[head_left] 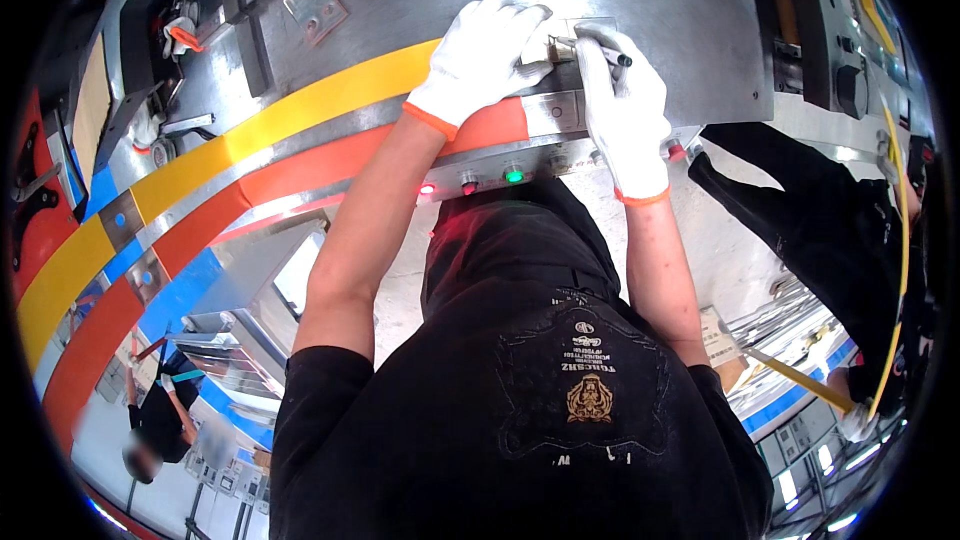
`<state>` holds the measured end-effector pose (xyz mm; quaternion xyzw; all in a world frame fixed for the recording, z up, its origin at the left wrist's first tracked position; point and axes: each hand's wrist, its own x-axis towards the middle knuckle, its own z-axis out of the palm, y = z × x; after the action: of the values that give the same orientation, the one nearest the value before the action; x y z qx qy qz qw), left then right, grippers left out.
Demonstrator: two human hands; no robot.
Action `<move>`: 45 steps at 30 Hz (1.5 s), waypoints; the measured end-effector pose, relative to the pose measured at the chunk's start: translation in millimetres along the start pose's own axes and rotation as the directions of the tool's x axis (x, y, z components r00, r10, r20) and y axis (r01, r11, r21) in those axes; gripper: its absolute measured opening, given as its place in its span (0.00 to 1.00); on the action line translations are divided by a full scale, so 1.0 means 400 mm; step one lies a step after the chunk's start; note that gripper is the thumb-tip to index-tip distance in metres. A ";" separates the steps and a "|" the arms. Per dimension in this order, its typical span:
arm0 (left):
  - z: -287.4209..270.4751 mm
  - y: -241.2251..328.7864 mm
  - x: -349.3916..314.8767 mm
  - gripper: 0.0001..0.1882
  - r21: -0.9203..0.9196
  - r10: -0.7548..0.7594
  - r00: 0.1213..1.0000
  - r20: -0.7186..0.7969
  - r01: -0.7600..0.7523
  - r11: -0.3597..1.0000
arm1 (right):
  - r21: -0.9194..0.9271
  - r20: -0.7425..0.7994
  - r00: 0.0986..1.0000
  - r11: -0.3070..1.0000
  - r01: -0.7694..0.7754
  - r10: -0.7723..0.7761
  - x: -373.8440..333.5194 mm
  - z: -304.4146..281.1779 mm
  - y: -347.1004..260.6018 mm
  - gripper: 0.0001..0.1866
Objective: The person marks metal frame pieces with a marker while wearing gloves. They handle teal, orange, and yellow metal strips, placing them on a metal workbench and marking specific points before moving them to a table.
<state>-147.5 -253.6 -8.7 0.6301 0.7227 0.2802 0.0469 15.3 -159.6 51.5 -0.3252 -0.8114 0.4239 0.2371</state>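
Observation:
My left hand (484, 58) wears a white glove with an orange cuff. It rests on the steel surface, fingers curled and thumb pressed against a small pale metal plate (562, 50). From the right, my right hand (628, 105), gloved the same way, pinches a slim pen-like tool (612, 55). The tool's thin tip points left, over the plate, and its dark end shows by my fingers. Part of the plate is hidden under the gloves.
Yellow and orange strips (330, 88) run along the machine's front edge. Below them sit lit buttons, including a green one (514, 175). A square metal plate (315, 8) lies at the back left. One person (840, 190) is near on the right; another (165, 415) is far left.

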 end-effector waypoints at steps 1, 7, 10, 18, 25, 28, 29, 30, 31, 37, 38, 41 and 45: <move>-0.001 0.000 0.001 0.30 -0.006 -0.004 1.000 0.001 0.004 1.000 | 0.004 -0.009 1.000 1.000 0.006 -0.006 0.010 0.003 -0.006 0.10; 0.002 -0.002 0.002 0.29 -0.041 -0.011 1.000 0.021 0.012 0.999 | -0.357 0.082 0.967 0.899 0.254 -0.241 0.088 0.008 -0.012 0.12; 0.010 0.000 0.003 0.29 0.017 0.017 1.000 0.014 -0.017 1.000 | -0.387 0.081 0.956 0.875 0.291 -0.282 0.057 -0.007 -0.041 0.09; -0.054 0.054 -0.064 0.28 0.000 -0.078 0.950 -0.302 0.082 0.997 | 0.218 -0.287 0.950 0.974 -0.062 0.125 -0.065 -0.163 -0.032 0.13; -0.250 0.188 -0.594 0.33 -0.065 -0.478 0.636 -0.606 0.560 0.826 | 0.307 -0.441 0.857 0.942 -0.135 0.266 -0.212 -0.246 0.131 0.08; -0.300 0.112 -0.881 0.25 -0.341 -0.664 0.088 -0.742 0.804 0.487 | 0.517 -0.371 0.862 0.848 -0.115 0.344 -0.242 -0.238 0.144 0.06; -0.353 0.092 -0.926 0.25 -0.358 -0.646 -0.033 -0.763 0.853 0.379 | 0.465 -0.393 0.860 0.877 -0.120 0.326 -0.250 -0.225 0.112 0.08; -0.392 0.059 -0.979 0.27 -0.237 -0.563 -0.015 -0.827 0.916 0.323 | 0.495 -0.334 0.884 0.859 -0.129 0.326 -0.248 -0.216 0.103 0.10; -0.418 -0.002 -1.048 0.29 -0.218 -0.516 -0.044 -0.856 0.935 0.281 | 0.522 -0.283 0.901 0.841 -0.142 0.328 -0.250 -0.211 0.095 0.11; -0.609 -0.279 -1.112 0.29 -0.121 -0.682 -0.011 -0.732 0.986 0.115 | 0.628 -0.070 0.986 0.774 -0.077 0.154 -0.233 -0.139 -0.016 0.16; -0.621 -0.306 -1.136 0.28 -0.067 -0.711 0.042 -0.702 0.990 0.125 | 0.618 -0.033 0.989 0.781 -0.095 0.147 -0.227 -0.136 -0.027 0.16; -0.639 -0.301 -1.051 0.24 -0.033 -0.615 0.058 -0.786 0.990 0.136 | 0.537 -0.149 0.977 0.842 -0.047 0.150 -0.246 -0.103 -0.093 0.16; -0.672 0.015 -0.776 0.12 -0.472 -0.287 -0.409 -0.866 0.480 0.740 | 0.249 -0.095 0.993 0.968 -0.043 0.069 -0.310 -0.136 -0.021 0.16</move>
<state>-192.8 -637.0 131.1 -0.1266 0.6673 0.5680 -0.4648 132.2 -224.6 73.6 -0.3374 -0.7297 0.5106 0.3050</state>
